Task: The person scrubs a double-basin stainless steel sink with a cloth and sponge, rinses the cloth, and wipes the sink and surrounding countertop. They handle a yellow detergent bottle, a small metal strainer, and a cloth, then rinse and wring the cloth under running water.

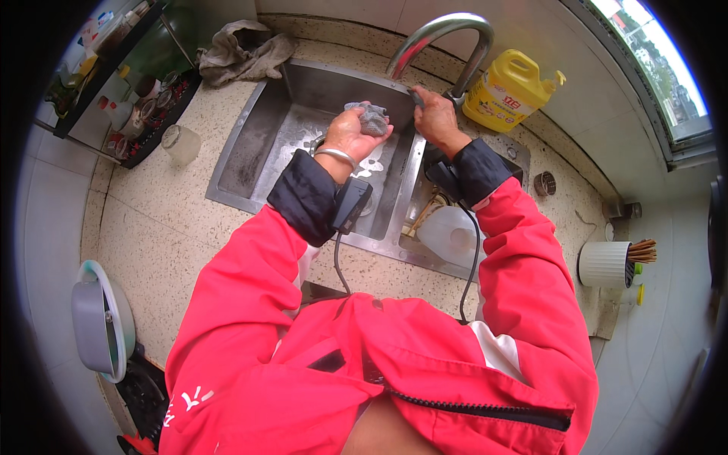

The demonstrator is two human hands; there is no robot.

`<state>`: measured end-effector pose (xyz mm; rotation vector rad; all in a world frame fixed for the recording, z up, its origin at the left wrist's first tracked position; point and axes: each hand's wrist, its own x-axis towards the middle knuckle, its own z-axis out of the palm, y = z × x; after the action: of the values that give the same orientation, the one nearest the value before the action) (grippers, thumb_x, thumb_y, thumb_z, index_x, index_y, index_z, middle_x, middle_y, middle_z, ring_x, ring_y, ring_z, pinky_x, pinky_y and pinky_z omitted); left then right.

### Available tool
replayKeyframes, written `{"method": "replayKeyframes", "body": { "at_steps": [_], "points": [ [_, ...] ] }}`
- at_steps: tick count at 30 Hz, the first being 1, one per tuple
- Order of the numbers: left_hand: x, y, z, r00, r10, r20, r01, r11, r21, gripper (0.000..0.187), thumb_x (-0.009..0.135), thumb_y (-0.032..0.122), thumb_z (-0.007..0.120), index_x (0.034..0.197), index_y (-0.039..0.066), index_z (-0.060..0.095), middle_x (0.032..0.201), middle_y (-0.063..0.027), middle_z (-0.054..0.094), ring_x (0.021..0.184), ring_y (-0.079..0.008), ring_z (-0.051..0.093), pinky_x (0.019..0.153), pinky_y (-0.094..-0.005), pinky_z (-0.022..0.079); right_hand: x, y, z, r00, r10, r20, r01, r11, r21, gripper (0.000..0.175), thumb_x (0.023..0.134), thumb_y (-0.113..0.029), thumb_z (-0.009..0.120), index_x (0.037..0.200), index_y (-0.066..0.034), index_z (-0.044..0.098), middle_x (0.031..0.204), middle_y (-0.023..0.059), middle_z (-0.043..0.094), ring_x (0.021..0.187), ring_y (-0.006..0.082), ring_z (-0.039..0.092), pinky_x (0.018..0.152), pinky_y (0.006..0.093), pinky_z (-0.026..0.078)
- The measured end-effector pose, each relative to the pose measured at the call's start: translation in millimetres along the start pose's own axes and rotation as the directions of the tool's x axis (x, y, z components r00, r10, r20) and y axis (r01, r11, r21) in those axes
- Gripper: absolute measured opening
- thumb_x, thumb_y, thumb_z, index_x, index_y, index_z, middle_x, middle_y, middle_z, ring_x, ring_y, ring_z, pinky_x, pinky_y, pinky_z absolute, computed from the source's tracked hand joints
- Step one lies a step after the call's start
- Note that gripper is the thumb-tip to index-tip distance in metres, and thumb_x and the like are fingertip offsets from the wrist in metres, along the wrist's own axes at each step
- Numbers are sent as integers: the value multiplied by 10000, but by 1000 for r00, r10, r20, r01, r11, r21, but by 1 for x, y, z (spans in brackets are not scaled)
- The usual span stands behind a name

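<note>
My left hand (354,133) is palm up over the left basin of a stainless steel sink (250,151), with a wadded grey mesh cloth (372,118) held in its fingers. My right hand (437,119) is at the back of the sink, beside the base of a chrome gooseneck faucet (480,40). Its fingers close around a small dark grey piece (417,98). The hand hides most of that piece, so I cannot tell what it is. Water and suds wet the floor of the left basin.
A yellow detergent jug (503,94) with a pump stands right of the faucet. The right basin holds a translucent plastic jug (449,230). A grey rag (244,54) lies behind the sink. At left are a spice rack (162,119) and a glass jar (181,143); at right, a chopstick holder (603,264).
</note>
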<state>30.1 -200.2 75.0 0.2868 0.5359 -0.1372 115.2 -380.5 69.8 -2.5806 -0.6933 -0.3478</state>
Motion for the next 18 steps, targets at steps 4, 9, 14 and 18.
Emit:
{"method": "replayKeyframes", "body": {
  "at_steps": [4,9,14,18],
  "points": [
    [1,0,-1,1000,-8,6,8,1000,-5,222,976,124,431,1168,68,527,1152,-209,546,1068,-416,519,995,-580,390,0,4,4,999,-36,-30,35,999,-15,400,780,-95,600,1180,-115,596,950,215,645,899,403,628,805,444,511],
    [6,3,-2,1000,-19,-15,19,1000,9,212,971,141,447,1150,79,540,1114,-208,565,1052,-415,527,975,-585,401,0,-7,-4,1000,-17,-14,16,1000,-14,354,812,-113,580,1165,-117,602,1041,189,624,951,395,614,823,464,506],
    [12,-3,-2,998,-22,51,25,998,-50,206,960,162,454,1103,41,540,1091,-168,584,1029,-340,561,969,-519,433,-16,-53,-2,958,-213,-194,269,901,339,324,897,-135,533,1211,-85,598,1174,182,607,1095,355,588,934,397,482],
    [16,-17,-3,972,-24,236,32,999,-30,252,972,140,435,1142,0,559,1193,-150,592,1113,-292,577,1024,-441,443,-13,-72,5,895,-437,-91,441,835,330,355,965,-241,406,1176,-31,599,1171,199,610,1115,367,572,958,399,457]
  ]
}}
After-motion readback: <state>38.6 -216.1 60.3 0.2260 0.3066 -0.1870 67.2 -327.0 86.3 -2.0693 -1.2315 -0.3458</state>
